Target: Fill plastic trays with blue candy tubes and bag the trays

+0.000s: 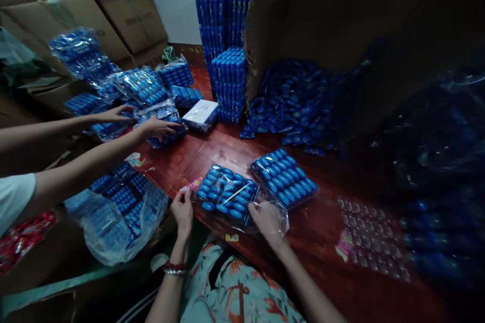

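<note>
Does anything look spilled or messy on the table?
Yes, maybe spilled: the loose blue pieces lie in a jumbled heap by the cardboard. It looks odd because the blue stack to their left is neat.

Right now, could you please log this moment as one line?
left hand: left side of blue pack; right hand: its right side; nearby: another pack
</note>
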The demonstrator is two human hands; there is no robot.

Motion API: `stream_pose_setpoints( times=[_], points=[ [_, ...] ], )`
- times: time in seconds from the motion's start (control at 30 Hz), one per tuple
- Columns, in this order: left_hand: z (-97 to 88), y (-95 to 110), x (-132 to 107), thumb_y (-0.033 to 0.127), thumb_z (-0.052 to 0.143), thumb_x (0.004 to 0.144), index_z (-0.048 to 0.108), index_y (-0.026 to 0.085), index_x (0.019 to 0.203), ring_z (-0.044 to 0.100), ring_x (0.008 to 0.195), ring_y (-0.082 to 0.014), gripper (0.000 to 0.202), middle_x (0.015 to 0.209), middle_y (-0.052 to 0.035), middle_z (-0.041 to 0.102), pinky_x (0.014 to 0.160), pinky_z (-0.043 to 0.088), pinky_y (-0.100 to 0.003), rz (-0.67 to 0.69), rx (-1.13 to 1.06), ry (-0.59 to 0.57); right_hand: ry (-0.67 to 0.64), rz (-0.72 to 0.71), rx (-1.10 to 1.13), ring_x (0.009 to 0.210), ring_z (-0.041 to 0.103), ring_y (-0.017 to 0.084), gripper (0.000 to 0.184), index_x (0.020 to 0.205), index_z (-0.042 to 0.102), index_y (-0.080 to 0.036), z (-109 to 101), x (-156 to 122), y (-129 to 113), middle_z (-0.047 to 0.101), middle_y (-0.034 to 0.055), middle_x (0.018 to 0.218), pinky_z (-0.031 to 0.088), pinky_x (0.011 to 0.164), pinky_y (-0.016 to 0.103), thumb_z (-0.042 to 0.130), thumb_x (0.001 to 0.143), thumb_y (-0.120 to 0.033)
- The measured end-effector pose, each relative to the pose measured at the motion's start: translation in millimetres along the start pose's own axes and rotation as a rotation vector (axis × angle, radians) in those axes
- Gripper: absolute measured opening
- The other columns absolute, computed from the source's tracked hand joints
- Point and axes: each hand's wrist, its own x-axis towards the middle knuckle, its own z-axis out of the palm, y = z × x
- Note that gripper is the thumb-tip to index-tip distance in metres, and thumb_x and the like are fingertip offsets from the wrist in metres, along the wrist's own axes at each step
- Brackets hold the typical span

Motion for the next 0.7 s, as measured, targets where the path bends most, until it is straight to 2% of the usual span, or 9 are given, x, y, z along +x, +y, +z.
stream_pose_setpoints(
  times=[0.07,0.13,0.3,0.4,0.53,0.7],
  points=[
    [-0.4,4.6,10.6,0.057,0.044,0.076,0.057,0.016,0.076,0.058,0.069,-0.0166,0.044,0.069,-0.0029,0.062,0.066,0.046,-0.027,0.016,0.017,0.036,-0.016,-0.015,-0.078,0.064,0.062,0.017,0.029,0.072,0.067,-0.018,-3.5,-3.4,9.3,0.068,0.0076,0.067,0.039,0.059,0.025,0.043,0.080,-0.033],
    [2.5,11.2,21.3,0.058,0.039,0.078,0.056,0.016,0.075,0.058,0.069,-0.0167,0.045,0.069,-0.0035,0.062,0.066,0.046,-0.027,0.033,0.035,-0.021,-0.017,-0.020,-0.154,0.070,0.064,0.018,0.033,0.080,0.068,-0.018,-7.8,-6.0,18.0,0.070,0.0090,0.074,0.041,0.065,0.026,0.040,0.082,-0.034],
    [27.3,31.5,33.4,0.057,0.056,0.071,0.064,0.015,0.075,0.061,0.067,-0.0183,0.043,0.069,-0.0044,0.066,0.063,0.047,-0.026,0.104,0.109,-0.473,-0.077,-0.021,-0.252,0.082,0.065,0.021,0.034,0.093,0.068,-0.016,-18.0,-7.3,21.0,0.071,0.0116,0.087,0.042,0.074,0.028,0.042,0.084,-0.035],
    [41.9,41.5,34.6,0.052,0.056,0.074,0.066,0.016,0.078,0.061,0.068,-0.0187,0.037,0.072,-0.0045,0.067,0.062,0.045,-0.025,0.174,0.179,-0.641,-0.133,-0.036,-0.270,0.081,0.065,0.020,0.030,0.089,0.069,-0.017,-23.4,-7.1,17.8,0.071,0.0106,0.088,0.041,0.071,0.026,0.045,0.083,-0.034],
    [51.0,48.2,37.3,0.043,0.047,0.082,0.062,0.017,0.076,0.056,0.066,-0.0159,0.031,0.072,-0.0023,0.064,0.063,0.042,-0.025,0.309,0.263,-0.723,-0.185,-0.052,-0.142,0.066,0.062,0.016,0.029,0.076,0.070,-0.020,-27.8,-8.2,21.7,0.070,0.0055,0.075,0.038,0.058,0.023,0.046,0.081,-0.036],
    [51.2,46.0,40.2,0.035,0.041,0.087,0.058,0.018,0.076,0.054,0.066,-0.0144,0.026,0.071,-0.0017,0.062,0.065,0.041,-0.024,0.436,0.403,-0.746,-0.103,-0.013,0.042,0.058,0.057,0.015,0.029,0.062,0.067,-0.020,-23.6,-13.1,33.0,0.065,0.0022,0.061,0.037,0.053,0.022,0.048,0.075,-0.037]
  ],
)
